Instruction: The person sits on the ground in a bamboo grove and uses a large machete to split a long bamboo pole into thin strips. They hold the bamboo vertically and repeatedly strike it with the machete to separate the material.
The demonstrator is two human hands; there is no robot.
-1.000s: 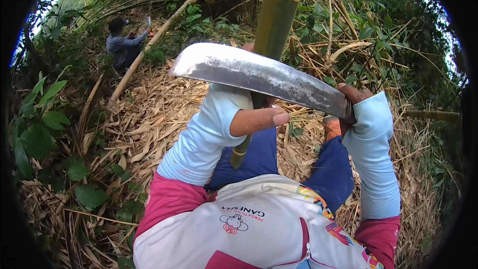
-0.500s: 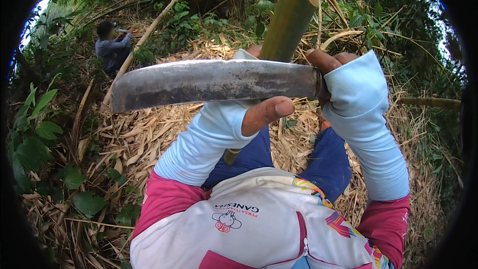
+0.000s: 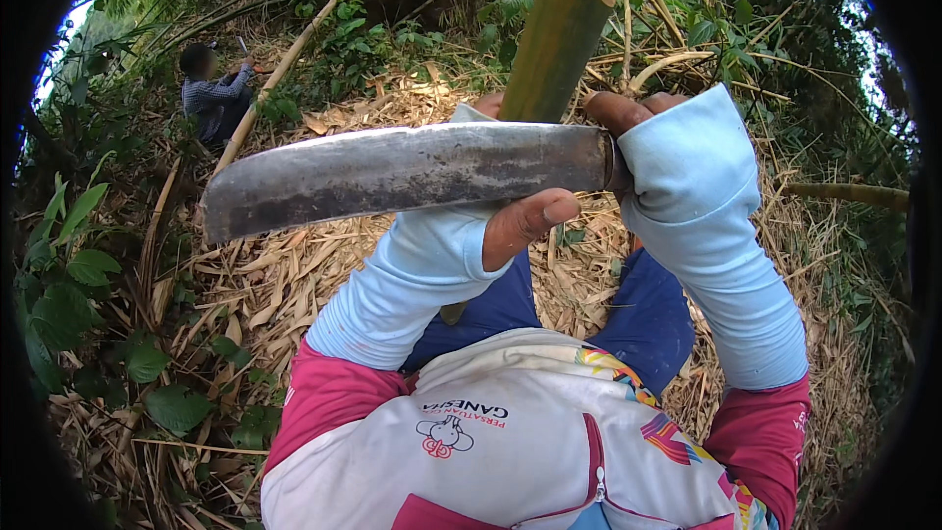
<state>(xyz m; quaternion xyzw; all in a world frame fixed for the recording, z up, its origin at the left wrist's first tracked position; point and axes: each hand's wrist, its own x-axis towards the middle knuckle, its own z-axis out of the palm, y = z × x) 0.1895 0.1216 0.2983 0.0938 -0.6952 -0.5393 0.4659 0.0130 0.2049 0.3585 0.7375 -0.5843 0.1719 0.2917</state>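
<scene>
A machete (image 3: 412, 175) with a broad, dark-stained steel blade lies crosswise in front of me, its tip to the left and its bright edge facing away. My right hand (image 3: 633, 128) is closed round its handle, which is mostly hidden by fingers and a light blue sleeve. Behind the blade a thick green bamboo piece (image 3: 557, 54) slants up to the right, its cut end at the top. My left hand (image 3: 520, 226) grips this bamboo below the blade; its thumb shows under the machete, while the blade hides most of the fingers. Whether blade and bamboo touch, I cannot tell.
Dry bamboo leaves (image 3: 285, 280) cover the ground. A thin tan stalk (image 3: 304, 44) leans across the far left, near another person (image 3: 216, 93) who sits holding a blade-like tool. Green leafy plants (image 3: 83, 285) stand at left, and a horizontal bamboo stem (image 3: 849, 196) at right.
The machete and my right hand have shifted slightly left, and the blade's tip has dipped a little. The bamboo's top has moved slightly left. The other person's tool now points up.
</scene>
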